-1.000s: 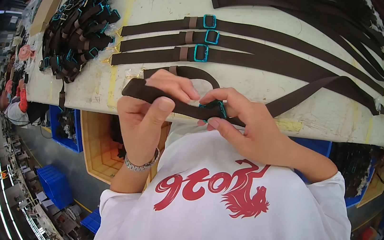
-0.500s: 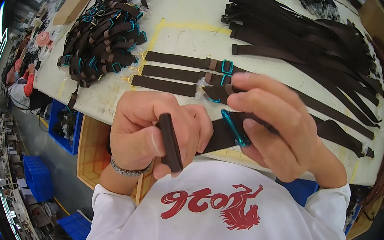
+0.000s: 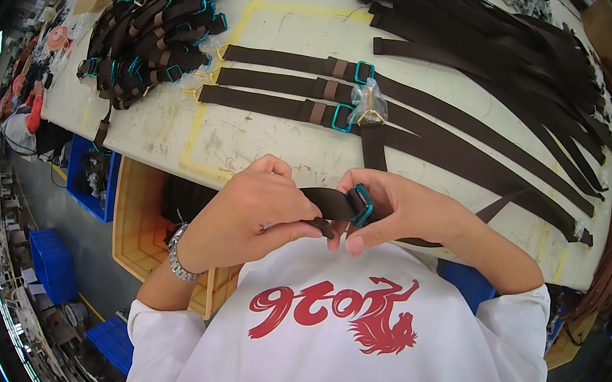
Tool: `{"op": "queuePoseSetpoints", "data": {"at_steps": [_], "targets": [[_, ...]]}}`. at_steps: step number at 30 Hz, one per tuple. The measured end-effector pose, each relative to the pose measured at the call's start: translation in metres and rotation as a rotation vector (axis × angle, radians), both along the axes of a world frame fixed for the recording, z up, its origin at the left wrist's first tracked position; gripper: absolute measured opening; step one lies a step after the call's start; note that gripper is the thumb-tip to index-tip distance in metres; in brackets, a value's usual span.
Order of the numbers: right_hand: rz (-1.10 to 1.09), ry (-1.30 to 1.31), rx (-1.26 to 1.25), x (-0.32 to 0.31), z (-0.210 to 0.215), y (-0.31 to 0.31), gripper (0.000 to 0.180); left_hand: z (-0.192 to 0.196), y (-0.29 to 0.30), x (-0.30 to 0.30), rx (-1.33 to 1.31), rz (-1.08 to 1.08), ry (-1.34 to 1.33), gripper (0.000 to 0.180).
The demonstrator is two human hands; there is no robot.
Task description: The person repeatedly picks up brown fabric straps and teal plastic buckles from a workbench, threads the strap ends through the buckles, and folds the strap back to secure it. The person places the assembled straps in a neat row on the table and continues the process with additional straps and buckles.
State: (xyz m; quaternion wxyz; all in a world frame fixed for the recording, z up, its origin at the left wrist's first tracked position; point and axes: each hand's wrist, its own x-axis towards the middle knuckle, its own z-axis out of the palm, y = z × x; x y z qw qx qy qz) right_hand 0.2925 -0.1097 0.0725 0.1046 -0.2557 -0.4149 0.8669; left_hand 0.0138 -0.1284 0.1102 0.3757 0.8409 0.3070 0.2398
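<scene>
My left hand (image 3: 258,204) pinches the end of a dark brown webbing strap (image 3: 329,203) in front of my chest. At its buckle, a teal metal slider (image 3: 362,204), my right hand (image 3: 414,213) grips the same strap with thumb and fingers. A short bend of webbing spans the gap between the hands. Beyond them, a strap piece with a plastic-wrapped metal clip (image 3: 368,105) lies across the laid-out straps. Three similar straps (image 3: 266,81) lie side by side, with teal sliders, brown loops and gold-coloured clips at their left ends.
A heap of buckled straps (image 3: 162,28) covers the table's left part. Loose dark webbing (image 3: 483,52) is piled at the far right. Yellow tape (image 3: 305,9) marks the white tabletop (image 3: 251,138). Wooden drawers (image 3: 137,208) and a blue bin (image 3: 90,176) sit below the near edge at left.
Both hands have moved down and away from the camera, closer together. The strap end in my left hand has tilted over. The plastic-wrapped clip, earlier partly covered, now shows fully.
</scene>
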Motion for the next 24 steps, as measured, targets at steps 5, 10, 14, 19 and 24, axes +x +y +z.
{"op": "queuePoseSetpoints", "data": {"at_steps": [5,10,14,19,24], "targets": [[0.108,0.044,0.082,-0.001,-0.012,0.007,0.042,-0.009,-0.006,-0.013,0.011,-0.015,0.047,0.013],[0.221,-0.398,0.662,-0.011,0.022,-0.006,0.028,-0.003,-0.005,-0.019,-0.258,0.059,0.016,0.01],[-0.02,-0.2,0.384,-0.014,0.007,-0.031,0.022,-0.009,-0.014,-0.012,-0.312,0.126,0.098,0.008],[-0.102,-0.262,0.283,-0.016,0.001,-0.055,0.03,-0.016,-0.041,-0.001,-0.523,0.24,0.053,0.012],[-0.148,-0.29,0.313,-0.017,-0.007,-0.072,0.03,-0.016,-0.044,0.001,-0.718,0.166,0.121,0.012]]}}
